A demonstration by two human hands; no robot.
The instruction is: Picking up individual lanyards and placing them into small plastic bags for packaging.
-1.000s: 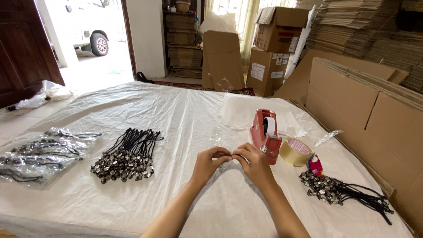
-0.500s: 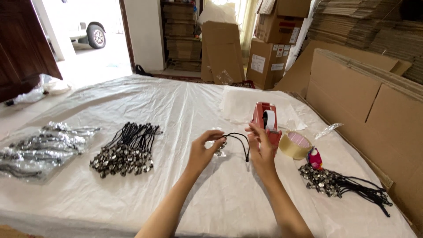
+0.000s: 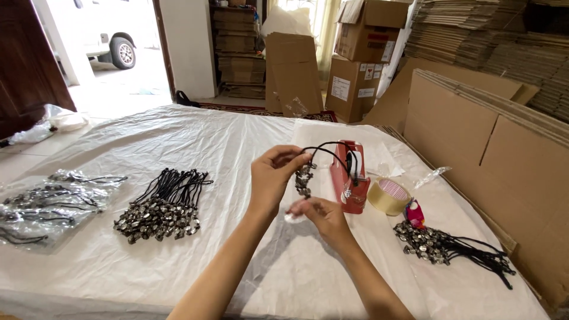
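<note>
White plastic sheeting (image 3: 195,136) covered the table. Her left hand (image 3: 271,178) pinched a black-corded necklace (image 3: 306,176) aloft; the right hand (image 3: 320,214) cupped loosely beneath. Its cord might have snagged the red tape dispenser (image 3: 348,178) just behind.

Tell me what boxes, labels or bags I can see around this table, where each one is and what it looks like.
Stacked brown cardboard boxes: behind the table, centre right.
White rectangular labels: on the lower box's front.
Tall brown flattened carton: standing left of those boxes.
Flat cardboard sheets: leaning along the table's right side, brown.
Clear plastic bags: far left on the table, holding dark corded pieces.
</note>
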